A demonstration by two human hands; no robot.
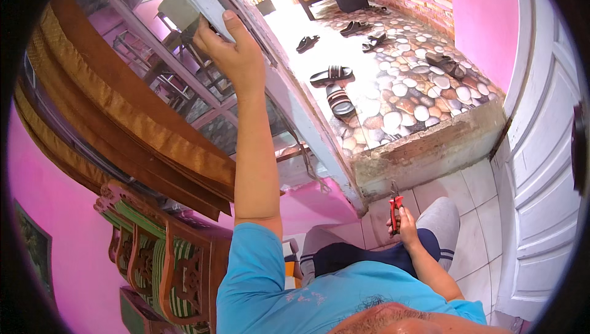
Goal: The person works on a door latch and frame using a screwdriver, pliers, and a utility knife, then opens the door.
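Note:
My left arm stretches up and away, and my left hand (233, 51) grips the edge of the white painted door frame (206, 3), thumb on one side and fingers on the other. Part of the fingers is hidden behind the wrist and palm. Low down, near my knees, my right hand (407, 226) is closed round a pair of pliers (395, 204) with red and black handles. The pliers' metal jaws point away from me, toward the raised doorstep (430, 145).
Several sandals (332, 75) lie on the pebble-patterned floor (399, 110) outside. An opened white door (541, 168) stands at the right. Brown curtains (141, 119) hang by the window at the left, above a carved wooden chair (163, 260). A loose cable (305, 159) hangs beside the frame.

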